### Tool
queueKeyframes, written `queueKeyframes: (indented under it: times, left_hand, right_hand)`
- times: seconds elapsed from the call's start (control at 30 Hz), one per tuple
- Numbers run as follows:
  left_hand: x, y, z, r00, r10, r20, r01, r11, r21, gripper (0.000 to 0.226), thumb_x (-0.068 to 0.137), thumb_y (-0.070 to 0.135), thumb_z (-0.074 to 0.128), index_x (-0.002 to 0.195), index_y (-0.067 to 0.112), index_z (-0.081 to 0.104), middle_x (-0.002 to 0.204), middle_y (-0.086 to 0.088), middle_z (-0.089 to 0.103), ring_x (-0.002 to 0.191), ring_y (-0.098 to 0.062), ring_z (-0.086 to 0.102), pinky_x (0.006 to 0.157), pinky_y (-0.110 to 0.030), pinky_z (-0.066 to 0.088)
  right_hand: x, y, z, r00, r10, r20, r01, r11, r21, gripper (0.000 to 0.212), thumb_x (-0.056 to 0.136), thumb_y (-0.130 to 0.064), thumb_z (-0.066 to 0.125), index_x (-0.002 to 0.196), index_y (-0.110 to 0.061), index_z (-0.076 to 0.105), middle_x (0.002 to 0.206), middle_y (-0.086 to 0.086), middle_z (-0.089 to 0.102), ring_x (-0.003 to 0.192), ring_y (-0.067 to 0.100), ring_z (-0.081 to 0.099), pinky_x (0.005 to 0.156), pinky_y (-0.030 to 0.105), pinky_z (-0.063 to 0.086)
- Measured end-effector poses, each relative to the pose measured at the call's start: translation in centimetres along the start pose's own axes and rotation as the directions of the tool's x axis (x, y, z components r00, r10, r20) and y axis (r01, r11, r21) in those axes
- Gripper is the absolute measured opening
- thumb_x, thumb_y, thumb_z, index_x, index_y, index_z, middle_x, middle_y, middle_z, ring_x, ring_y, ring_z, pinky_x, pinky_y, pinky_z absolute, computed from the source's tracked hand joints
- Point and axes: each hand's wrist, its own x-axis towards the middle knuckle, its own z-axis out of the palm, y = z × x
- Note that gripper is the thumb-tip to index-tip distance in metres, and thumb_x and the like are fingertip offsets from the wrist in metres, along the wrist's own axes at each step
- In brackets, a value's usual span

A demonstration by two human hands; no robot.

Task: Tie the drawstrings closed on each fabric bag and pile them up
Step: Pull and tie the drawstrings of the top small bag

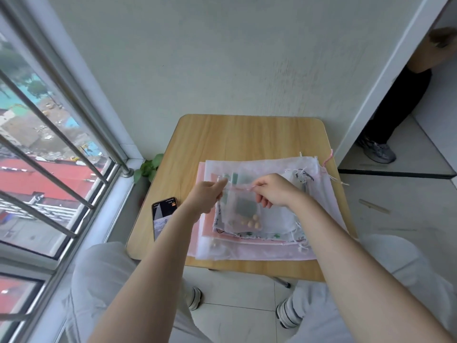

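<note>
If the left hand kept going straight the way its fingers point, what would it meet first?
The left hand points away and right, along the top of the small sheer drawstring bag it pinches. Beyond that, probably the larger bags in the pile, then the right hand; depth is unclear.

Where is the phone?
The black rectangular phone lies at the wooden table's left edge, beside the left hand and the pile of sheer fabric bags.

Barred window (44, 154) left — pale wall (210, 58), tiled floor (235, 293).

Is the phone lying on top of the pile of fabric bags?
No, the phone lies on the bare wooden table left of the pile of fabric bags, near the table's left edge.
</note>
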Motion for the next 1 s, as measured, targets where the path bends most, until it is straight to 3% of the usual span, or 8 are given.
queueKeyframes:
  times: [0.3, 0.47, 0.53, 0.67, 0.73, 0.8, 0.87, 1.0]
  left_hand:
    - [0.9, -2.3, -1.9, 0.998, -0.044, 0.055, 0.070, 0.717, -0.693, 0.033, 0.099, 0.029, 0.054, 0.068, 0.016, 0.052, 0.066, 0.002, 0.052, 0.056, -0.012, 0.050, 0.050, -0.022, 0.041]
    - [1.0, -2.6, -1.5, 0.996, -0.058, 0.071, 0.074, 0.042, -0.996, 0.036, 0.097, 0.012, 0.052, 0.060, 0.010, 0.049, 0.085, -0.010, 0.070, 0.091, -0.022, 0.071, 0.058, -0.023, 0.057]
    - [1.2, -2.5, -1.3, 0.992, -0.105, 0.076, 0.067, -0.081, -0.994, 0.033, 0.097, 0.013, 0.050, 0.064, 0.011, 0.047, 0.073, -0.004, 0.065, 0.078, -0.018, 0.071, 0.048, -0.019, 0.051]
    - [1.8, -2.6, -0.9, 0.975, -0.209, 0.071, 0.111, 0.184, -0.977, 0.033, 0.100, 0.020, 0.046, 0.068, 0.017, 0.041, 0.053, 0.005, 0.041, 0.042, -0.008, 0.040, 0.034, -0.017, 0.026]
    - [2.1, -2.8, -0.7, 0.971, -0.238, 0.028, 0.112, 0.348, -0.931, 0.034, 0.101, 0.020, 0.045, 0.068, 0.017, 0.039, 0.050, 0.005, 0.037, 0.040, -0.009, 0.033, 0.034, -0.018, 0.022]
    - [2.2, -2.6, -0.7, 0.966, -0.258, -0.013, 0.110, 0.457, -0.883, 0.035, 0.101, 0.019, 0.044, 0.067, 0.018, 0.037, 0.048, 0.006, 0.032, 0.038, -0.009, 0.028, 0.033, -0.019, 0.019]
    - [2.3, -2.5, -0.9, 0.955, -0.290, -0.069, 0.111, 0.559, -0.822, 0.035, 0.100, 0.017, 0.044, 0.065, 0.018, 0.035, 0.048, 0.006, 0.030, 0.038, -0.009, 0.023, 0.034, -0.020, 0.017]
    - [2.2, -1.9, -1.6, 0.942, -0.255, -0.220, 0.066, 0.781, -0.621, 0.032, 0.094, 0.011, 0.043, 0.064, 0.017, 0.032, 0.053, 0.002, 0.034, 0.042, -0.013, 0.027, 0.041, -0.022, 0.021]
  right_hand:
    - [1.2, -0.7, 0.5, 0.997, 0.083, 0.010, -0.083, 0.984, 0.159, 0.018, 0.103, -0.006, 0.032, 0.113, -0.007, 0.046, 0.077, 0.019, 0.065, 0.056, 0.026, 0.059, 0.050, 0.029, 0.047]
    - [1.5, -0.3, 0.8, 0.993, 0.099, 0.068, -0.115, 0.951, 0.286, 0.014, 0.104, -0.011, 0.040, 0.096, -0.003, 0.048, 0.070, 0.017, 0.065, 0.050, 0.025, 0.061, 0.045, 0.026, 0.046]
    - [1.5, -0.1, 0.8, 0.993, 0.104, 0.064, -0.121, 0.904, 0.410, 0.016, 0.103, -0.013, 0.045, 0.093, -0.003, 0.051, 0.070, 0.017, 0.064, 0.051, 0.025, 0.061, 0.046, 0.027, 0.046]
    - [2.0, -0.9, 1.0, 0.988, 0.149, -0.028, -0.037, 0.416, 0.908, 0.028, 0.099, -0.012, 0.050, 0.071, -0.008, 0.047, 0.076, 0.014, 0.062, 0.071, 0.026, 0.064, 0.072, 0.035, 0.053]
    - [2.3, -1.6, 1.3, 0.987, 0.160, -0.026, 0.016, 0.065, 0.998, 0.034, 0.098, -0.012, 0.050, 0.065, -0.011, 0.043, 0.078, 0.014, 0.065, 0.082, 0.027, 0.067, 0.091, 0.040, 0.051]
    - [2.9, -2.0, 1.5, 0.989, 0.147, -0.010, 0.029, -0.127, 0.991, 0.038, 0.100, -0.017, 0.048, 0.063, -0.012, 0.043, 0.067, 0.009, 0.061, 0.067, 0.022, 0.067, 0.083, 0.037, 0.054]
    - [3.4, -2.3, 1.4, 0.985, 0.166, 0.034, -0.021, -0.080, 0.997, 0.039, 0.102, -0.022, 0.045, 0.064, -0.016, 0.039, 0.051, 0.000, 0.042, 0.041, 0.012, 0.043, 0.052, 0.025, 0.041]
    - [4.1, -1.8, 1.6, 0.958, 0.279, -0.061, -0.122, 0.593, 0.796, 0.034, 0.102, -0.020, 0.042, 0.070, -0.019, 0.030, 0.048, -0.004, 0.023, 0.038, 0.012, 0.017, 0.044, 0.024, 0.013]
